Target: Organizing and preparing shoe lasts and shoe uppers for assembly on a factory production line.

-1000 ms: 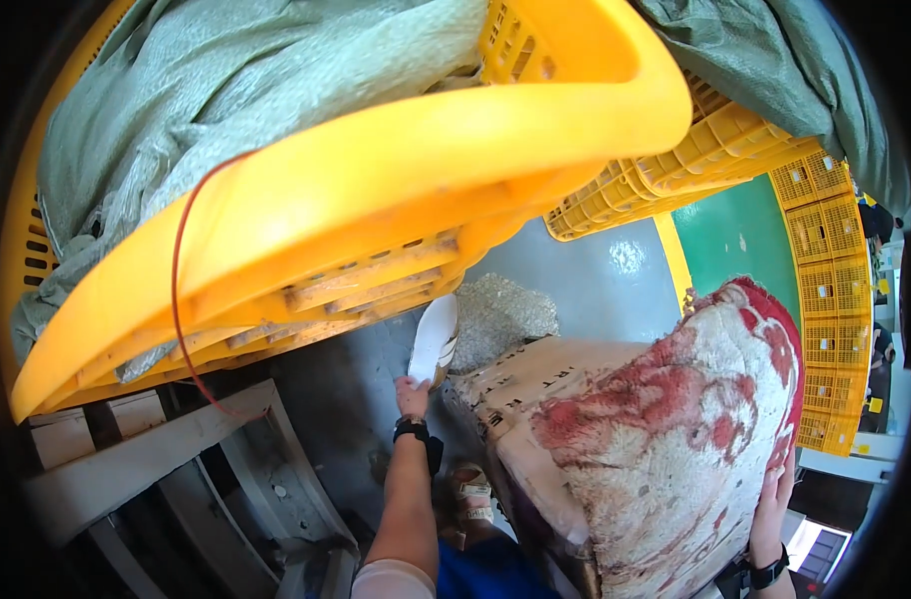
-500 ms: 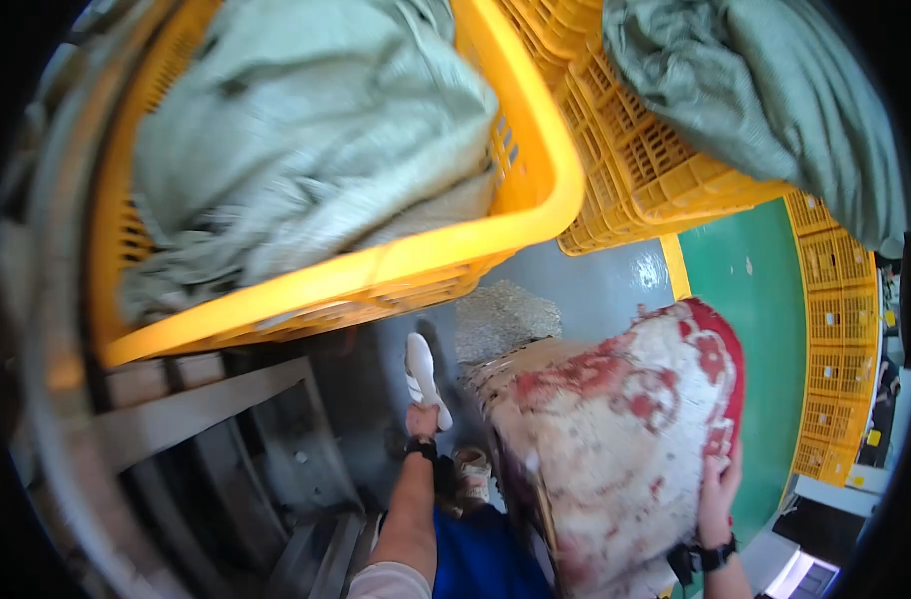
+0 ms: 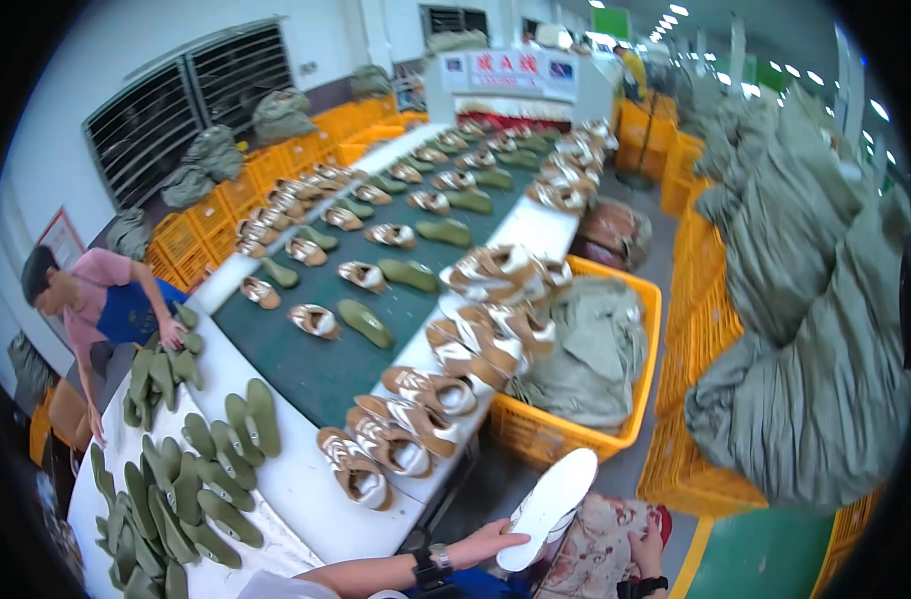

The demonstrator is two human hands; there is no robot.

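Note:
In my left hand [image 3: 490,544] is a shoe [image 3: 555,504], gripped at one end, with its flat white sole turned up. It is beside the table's near right corner; most of its upper is hidden. My right hand [image 3: 647,552] has its fingers curled on the red edge of a worn floral cloth cover [image 3: 600,544]; what lies under the cloth is hidden. Several brown-and-white sneakers [image 3: 406,439] stand along the white table edge [image 3: 431,479] close to my left hand.
A green conveyor belt [image 3: 296,374] carries sneakers and olive-green shoe lasts [image 3: 364,323]. More lasts [image 3: 171,499] lie at the near left, where a co-worker [image 3: 106,299] handles some. A yellow crate [image 3: 575,439] with grey-green sacking stands beside the table; stacked crates [image 3: 690,399] and sacks [image 3: 785,399] flank the right.
My view has swung up from the floor and crates to the belt and table. My left hand has raised the shoe from low near the floor; my right hand is still at the floral cover.

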